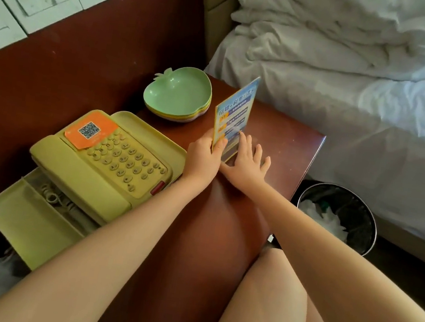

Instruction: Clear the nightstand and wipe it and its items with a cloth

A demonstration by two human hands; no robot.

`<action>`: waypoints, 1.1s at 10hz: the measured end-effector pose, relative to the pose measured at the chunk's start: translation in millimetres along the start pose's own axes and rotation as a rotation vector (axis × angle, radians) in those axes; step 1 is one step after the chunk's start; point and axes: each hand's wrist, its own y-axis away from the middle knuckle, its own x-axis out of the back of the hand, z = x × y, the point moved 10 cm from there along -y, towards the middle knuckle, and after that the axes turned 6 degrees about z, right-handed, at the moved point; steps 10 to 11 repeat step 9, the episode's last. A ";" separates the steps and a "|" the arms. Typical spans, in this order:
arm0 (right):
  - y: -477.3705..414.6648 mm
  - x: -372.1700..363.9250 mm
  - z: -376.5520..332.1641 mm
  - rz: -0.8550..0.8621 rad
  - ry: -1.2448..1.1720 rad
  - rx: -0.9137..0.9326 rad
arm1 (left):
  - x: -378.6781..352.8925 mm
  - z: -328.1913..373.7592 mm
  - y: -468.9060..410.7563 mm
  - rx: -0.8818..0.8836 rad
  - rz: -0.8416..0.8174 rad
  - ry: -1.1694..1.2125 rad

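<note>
card (237,109) | lower corner behind left hand (202,159); print unreadable | tray (26,221) | forearm (113,228) covers corner

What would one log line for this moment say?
left hand: pinches upright sign card | right hand: open, flat beside card | nightstand: phone, dishes on it | cloth: not in view

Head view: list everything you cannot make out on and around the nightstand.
All in the head view:
- Card: print too small to read; base covered by left hand and right hand.
- Plates: stack count hidden under the top one.
- Bin: contents dim, blurred.
- Cloth: none in view.
</note>
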 end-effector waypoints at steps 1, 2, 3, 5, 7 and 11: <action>-9.0 -0.7 -0.6 -0.030 0.015 0.037 | -7.7 -7.6 -3.5 -0.025 -0.112 -0.145; -14.4 -4.8 -1.4 -0.064 0.039 0.027 | -7.8 -10.3 -12.3 -0.036 -0.136 -0.188; -19.9 -6.5 -6.1 -0.077 0.024 0.002 | -8.0 -16.2 -22.0 -0.002 -0.156 -0.246; -32.6 -9.1 -15.1 -0.087 0.011 -0.032 | -9.9 -25.6 -40.6 0.016 -0.192 -0.258; -48.1 -12.5 -20.0 -0.096 -0.010 -0.052 | -7.1 -29.1 -57.6 0.025 -0.174 -0.221; -50.1 -9.8 -23.4 -0.072 -0.021 -0.045 | -9.8 -35.3 -57.8 0.059 -0.173 -0.207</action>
